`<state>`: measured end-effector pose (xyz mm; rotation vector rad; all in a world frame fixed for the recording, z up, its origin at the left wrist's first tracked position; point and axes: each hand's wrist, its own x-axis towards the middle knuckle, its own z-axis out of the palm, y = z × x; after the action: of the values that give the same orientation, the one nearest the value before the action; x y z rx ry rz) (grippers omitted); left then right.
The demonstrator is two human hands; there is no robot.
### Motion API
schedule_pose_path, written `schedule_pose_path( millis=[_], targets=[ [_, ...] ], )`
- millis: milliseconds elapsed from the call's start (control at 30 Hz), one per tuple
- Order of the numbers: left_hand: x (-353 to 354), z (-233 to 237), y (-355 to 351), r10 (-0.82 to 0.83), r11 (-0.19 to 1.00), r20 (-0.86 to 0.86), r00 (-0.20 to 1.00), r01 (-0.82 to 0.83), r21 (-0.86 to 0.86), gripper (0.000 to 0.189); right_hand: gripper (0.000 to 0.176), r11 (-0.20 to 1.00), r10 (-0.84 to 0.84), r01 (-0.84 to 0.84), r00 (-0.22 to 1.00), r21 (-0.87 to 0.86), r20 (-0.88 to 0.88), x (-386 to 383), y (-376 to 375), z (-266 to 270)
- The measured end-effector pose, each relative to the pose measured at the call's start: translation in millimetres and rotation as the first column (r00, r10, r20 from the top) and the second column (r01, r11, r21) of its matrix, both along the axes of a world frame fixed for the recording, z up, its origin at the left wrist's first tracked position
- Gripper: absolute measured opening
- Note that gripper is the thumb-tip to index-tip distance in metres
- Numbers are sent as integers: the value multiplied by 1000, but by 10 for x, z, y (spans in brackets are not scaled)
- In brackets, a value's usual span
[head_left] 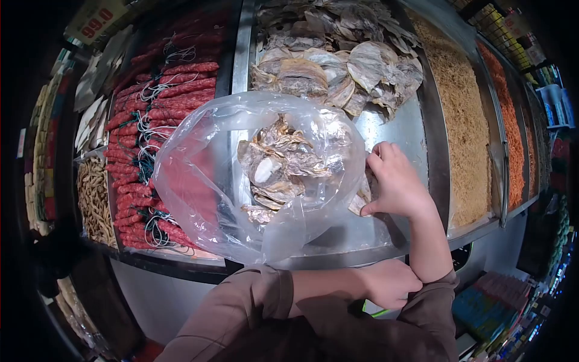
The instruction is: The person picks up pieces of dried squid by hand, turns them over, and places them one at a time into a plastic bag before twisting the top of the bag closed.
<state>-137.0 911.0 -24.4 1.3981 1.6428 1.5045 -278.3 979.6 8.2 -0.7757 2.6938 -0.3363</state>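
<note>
A clear plastic bag [199,139] with several flat dried fish pieces [280,163] in it lies over the front of the metal counter. To its right, my right hand [395,181] reaches down with thumb and fingers spread around a loose dried fish piece [360,200] at the bag's edge. The thumb touches the lower end of that piece. My left hand [389,283] crosses in front of my body, its fingers curled at the cuff of my right sleeve [431,301], below the right forearm.
A heap of flat dried fish [338,72] fills the tray behind the bag. Red sausages [136,163] tied with string lie on the left. Metal dividers separate bins of tan shreds [464,145] and orange dried goods [509,133] on the right. The counter's front edge runs below the bag.
</note>
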Motion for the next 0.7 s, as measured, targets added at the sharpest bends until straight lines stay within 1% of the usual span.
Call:
schedule_pose_path(
  millis=[33,67,100,133,167,200,233,267,300,367,433,467,533,667,700],
  targets=[
    [6,0,4,9,1000,0,1000,-9,-7,21,74,1000,-22,22,1000,4,-5,0,-8,-22],
    [10,-7,17,-15,1000,-5,1000,15,-1,21,71,1000,-21,21,999,2,42,-16,-13,-36],
    [7,-22,29,-20,1000,39,999,20,-7,21,68,1000,-17,17,996,-1,88,-39,10,-66],
    [-7,-21,33,-23,1000,84,996,25,-15,22,57,993,24,-26,999,-111,-21,-58,63,-141],
    [-15,-15,35,-40,999,83,996,41,-11,22,57,994,7,-10,1000,-107,-22,-112,132,-169],
    [-27,10,25,-32,999,155,987,36,-24,22,52,970,-38,80,983,-228,182,-179,199,-193],
    [-37,29,18,-21,999,227,974,31,-41,22,46,925,-54,191,923,-329,382,-217,267,-227],
    [-47,43,16,-33,998,233,972,44,-41,22,33,777,-110,412,833,-475,543,-212,362,-275],
    [-62,54,17,-28,998,231,973,41,-50,21,24,692,-108,490,796,-530,596,-252,484,-347],
    [-70,52,30,-31,997,228,973,45,-58,21,21,524,-161,625,740,-578,654,-359,664,-385],
    [-66,44,43,-2,999,218,976,11,-41,20,18,362,-295,738,670,-569,681,-422,686,-295],
    [-65,42,47,-7,999,220,975,16,-40,20,18,359,-299,741,667,-568,682,-462,711,-333],
    [-63,40,43,18,1000,234,972,-12,-24,19,17,231,-353,757,651,-612,672,-518,731,-406],
    [-78,53,31,10,1000,253,967,-3,-30,18,16,226,-356,724,684,-651,637,-517,700,-406],
    [-76,51,30,16,1000,254,967,-12,-17,18,16,246,-360,726,684,-643,634,-519,698,-389]
  ],
)
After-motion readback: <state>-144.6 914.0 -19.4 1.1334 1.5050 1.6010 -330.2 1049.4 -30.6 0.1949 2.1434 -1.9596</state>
